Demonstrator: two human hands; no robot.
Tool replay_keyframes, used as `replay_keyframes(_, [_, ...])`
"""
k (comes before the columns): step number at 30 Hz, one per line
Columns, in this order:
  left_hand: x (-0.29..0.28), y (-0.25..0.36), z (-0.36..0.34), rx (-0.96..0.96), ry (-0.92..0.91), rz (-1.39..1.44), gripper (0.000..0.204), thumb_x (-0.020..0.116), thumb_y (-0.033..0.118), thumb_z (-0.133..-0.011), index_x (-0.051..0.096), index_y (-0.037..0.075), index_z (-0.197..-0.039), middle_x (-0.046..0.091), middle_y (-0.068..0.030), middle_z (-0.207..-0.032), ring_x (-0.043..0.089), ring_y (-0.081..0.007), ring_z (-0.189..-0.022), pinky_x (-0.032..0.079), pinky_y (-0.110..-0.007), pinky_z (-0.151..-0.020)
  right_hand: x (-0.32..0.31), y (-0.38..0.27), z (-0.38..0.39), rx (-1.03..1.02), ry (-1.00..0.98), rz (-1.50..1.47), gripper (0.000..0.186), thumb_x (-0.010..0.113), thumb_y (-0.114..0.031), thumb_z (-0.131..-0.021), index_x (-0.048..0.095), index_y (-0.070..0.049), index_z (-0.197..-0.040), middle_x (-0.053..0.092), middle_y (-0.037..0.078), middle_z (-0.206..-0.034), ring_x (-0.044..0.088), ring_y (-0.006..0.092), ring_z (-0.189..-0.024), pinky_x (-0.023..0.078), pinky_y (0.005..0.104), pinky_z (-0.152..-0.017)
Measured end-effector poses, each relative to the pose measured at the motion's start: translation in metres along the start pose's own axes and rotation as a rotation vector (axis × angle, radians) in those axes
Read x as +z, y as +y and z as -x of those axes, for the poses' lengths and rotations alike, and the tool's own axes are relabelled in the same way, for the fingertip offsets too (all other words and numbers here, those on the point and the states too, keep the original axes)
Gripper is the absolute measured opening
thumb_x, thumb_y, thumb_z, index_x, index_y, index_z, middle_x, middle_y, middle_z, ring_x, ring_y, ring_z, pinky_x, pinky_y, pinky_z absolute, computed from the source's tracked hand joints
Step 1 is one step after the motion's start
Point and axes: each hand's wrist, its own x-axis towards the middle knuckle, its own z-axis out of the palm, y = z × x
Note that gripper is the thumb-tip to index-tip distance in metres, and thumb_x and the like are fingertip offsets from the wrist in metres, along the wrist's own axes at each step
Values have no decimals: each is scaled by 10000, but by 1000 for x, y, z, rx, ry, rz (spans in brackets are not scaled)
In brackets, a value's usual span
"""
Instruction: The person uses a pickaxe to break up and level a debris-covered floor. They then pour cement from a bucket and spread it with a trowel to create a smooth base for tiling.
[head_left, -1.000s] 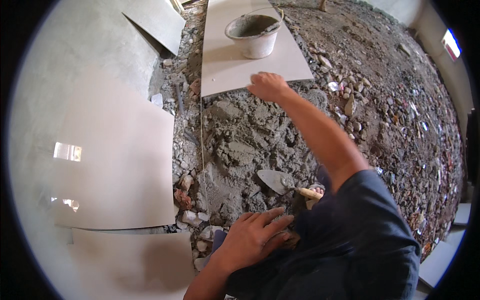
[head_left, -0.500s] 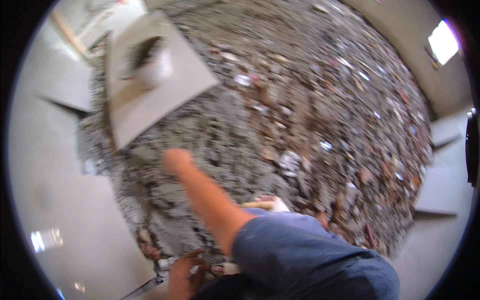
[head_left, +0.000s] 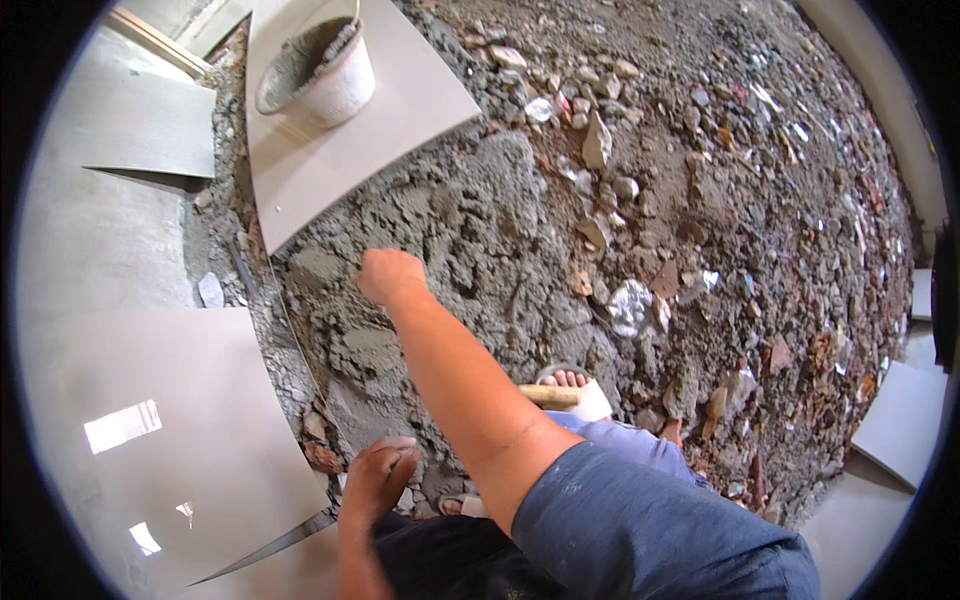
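My right hand (head_left: 390,275) is closed over the wet grey mortar (head_left: 465,235), below the large pale tile (head_left: 340,170); what its fingers hold, if anything, is hidden. My left hand (head_left: 385,470) is low in the view at the mortar's lower edge, fingers loosely bent and apart, with nothing visible in them. A thin string (head_left: 305,355) runs along the mortar's left side. A wooden handle (head_left: 548,396) shows beside my right forearm, near my sandalled foot (head_left: 563,378); the rest of that tool is hidden. A mortar-smeared white bucket (head_left: 338,90) stands upright on the tile.
Large glossy tiles (head_left: 190,410) lie at the lower left, and another panel (head_left: 150,130) is at the upper left. Rough rubble and soil (head_left: 740,250) cover the right side, bordered by a wall (head_left: 880,90). More pale tiles (head_left: 895,420) lie at the right edge.
The view has swung to the right, shifting bucket and tiles leftward. My right hand has moved from the tile's edge onto the mortar, its fingers curled; the trowel blade is now out of sight.
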Motion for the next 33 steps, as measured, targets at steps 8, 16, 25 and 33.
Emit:
replay_keyframes(8, [-8,-33,-33,91,105,-393,256,598,333,-861,673,126,-992,565,-102,-1230,605,-322,-983,469,-442,-827,-9,8,-1,25,-7,-21,368,543,-335,-855,648,-26,-1023,650,178,-1071,615,328,-1012,490,407,-867])
replay_keyframes(16, [-45,-159,-42,-336,161,-422,316,544,364,-868,647,77,-949,612,-162,-1061,596,-356,-964,473,-449,-811,7,19,-1,1,9,35,451,530,-383,-859,615,5,-1074,631,202,-1098,597,350,-1039,481,424,-882])
replay_keyframes(25, [40,-255,18,-314,-41,-272,371,545,406,-833,658,76,-957,641,-191,-962,595,-379,-947,466,-478,-810,9,27,0,39,54,112,410,531,-320,-843,614,-14,-1102,622,195,-1132,599,342,-1050,481,426,-889])
replay_keyframes(33, [48,-242,10,-305,66,-274,397,536,398,-845,645,60,-1023,633,-186,-1028,590,-374,-975,463,-469,-830,24,6,9,28,38,44,418,533,-352,-861,630,-1,-1064,630,205,-1101,591,361,-1047,478,428,-878])
